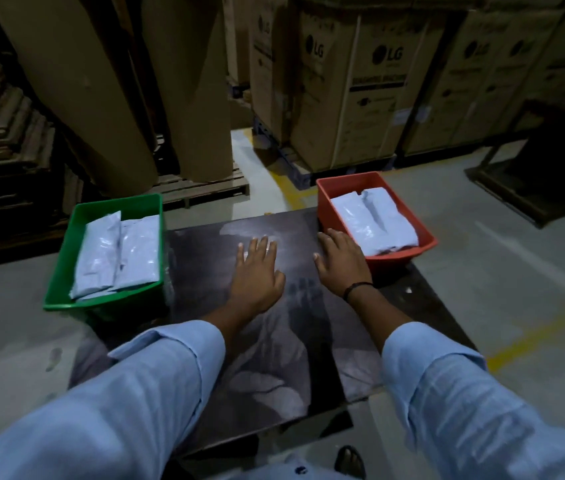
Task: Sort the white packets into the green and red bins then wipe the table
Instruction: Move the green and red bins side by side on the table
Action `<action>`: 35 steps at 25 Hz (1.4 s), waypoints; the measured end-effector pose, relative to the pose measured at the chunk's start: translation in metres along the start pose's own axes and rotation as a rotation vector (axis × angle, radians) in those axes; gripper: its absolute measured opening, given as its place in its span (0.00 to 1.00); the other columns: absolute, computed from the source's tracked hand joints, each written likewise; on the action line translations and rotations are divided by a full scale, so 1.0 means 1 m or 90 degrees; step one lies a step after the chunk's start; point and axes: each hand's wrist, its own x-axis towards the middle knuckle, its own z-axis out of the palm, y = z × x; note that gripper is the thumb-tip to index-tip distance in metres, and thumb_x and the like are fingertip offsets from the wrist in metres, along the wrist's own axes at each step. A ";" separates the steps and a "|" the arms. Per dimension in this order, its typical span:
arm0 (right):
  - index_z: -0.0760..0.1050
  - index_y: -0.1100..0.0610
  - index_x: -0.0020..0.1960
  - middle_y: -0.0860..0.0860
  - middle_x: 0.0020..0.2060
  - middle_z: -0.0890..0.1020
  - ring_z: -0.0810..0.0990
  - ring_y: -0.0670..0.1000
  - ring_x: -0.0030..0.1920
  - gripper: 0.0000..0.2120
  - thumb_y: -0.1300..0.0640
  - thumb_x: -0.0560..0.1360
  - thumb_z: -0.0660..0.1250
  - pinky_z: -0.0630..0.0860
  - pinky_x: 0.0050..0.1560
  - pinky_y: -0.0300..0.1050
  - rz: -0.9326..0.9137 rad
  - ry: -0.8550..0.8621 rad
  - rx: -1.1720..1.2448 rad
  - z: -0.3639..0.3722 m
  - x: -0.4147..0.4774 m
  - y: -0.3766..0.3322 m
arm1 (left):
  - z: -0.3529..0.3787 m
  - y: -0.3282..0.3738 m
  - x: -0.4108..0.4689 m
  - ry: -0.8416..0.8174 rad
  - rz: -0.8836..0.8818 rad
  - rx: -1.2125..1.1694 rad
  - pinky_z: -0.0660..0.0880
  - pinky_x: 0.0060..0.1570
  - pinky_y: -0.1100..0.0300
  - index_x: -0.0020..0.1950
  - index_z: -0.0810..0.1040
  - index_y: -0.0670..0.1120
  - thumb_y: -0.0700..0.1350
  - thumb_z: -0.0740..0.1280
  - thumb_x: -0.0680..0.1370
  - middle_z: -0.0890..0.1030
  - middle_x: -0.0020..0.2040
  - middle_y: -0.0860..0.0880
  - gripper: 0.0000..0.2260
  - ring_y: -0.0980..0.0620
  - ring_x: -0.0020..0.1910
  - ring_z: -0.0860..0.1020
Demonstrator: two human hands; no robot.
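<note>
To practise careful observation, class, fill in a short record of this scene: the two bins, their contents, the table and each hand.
green bin: left side of the table, holds white packets
green bin packets: several, lying overlapped
red bin: far right corner of the table
red bin packets: several, stacked
table: dark, streaky top
left hand: flat on the table, fingers straight
right hand: flat on the table, beside the red bin

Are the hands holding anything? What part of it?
Nothing is held. The left hand and the right hand both lie flat on the dark table, fingers straight.
</note>
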 end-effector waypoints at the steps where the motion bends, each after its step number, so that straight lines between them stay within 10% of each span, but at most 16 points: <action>1: 0.68 0.57 0.73 0.59 0.72 0.70 0.68 0.60 0.71 0.25 0.47 0.79 0.60 0.65 0.72 0.57 0.012 0.007 0.000 -0.007 0.000 0.026 | 0.005 0.024 0.009 0.000 0.012 0.001 0.41 0.78 0.42 0.82 0.56 0.44 0.55 0.54 0.80 0.57 0.82 0.43 0.31 0.43 0.82 0.52; 15: 0.65 0.57 0.75 0.63 0.72 0.69 0.68 0.64 0.69 0.33 0.43 0.74 0.63 0.63 0.73 0.57 0.046 -0.118 -0.077 -0.040 0.015 0.262 | 0.063 0.212 0.088 -0.057 0.087 -0.054 0.47 0.80 0.48 0.82 0.54 0.43 0.56 0.50 0.82 0.55 0.82 0.42 0.31 0.42 0.82 0.51; 35: 0.52 0.41 0.79 0.57 0.79 0.54 0.51 0.63 0.79 0.30 0.50 0.80 0.59 0.42 0.74 0.71 -0.162 -0.207 -0.102 0.003 0.029 0.163 | 0.043 0.129 0.058 -0.086 0.025 0.074 0.45 0.80 0.49 0.81 0.59 0.42 0.51 0.56 0.82 0.68 0.76 0.41 0.29 0.44 0.77 0.63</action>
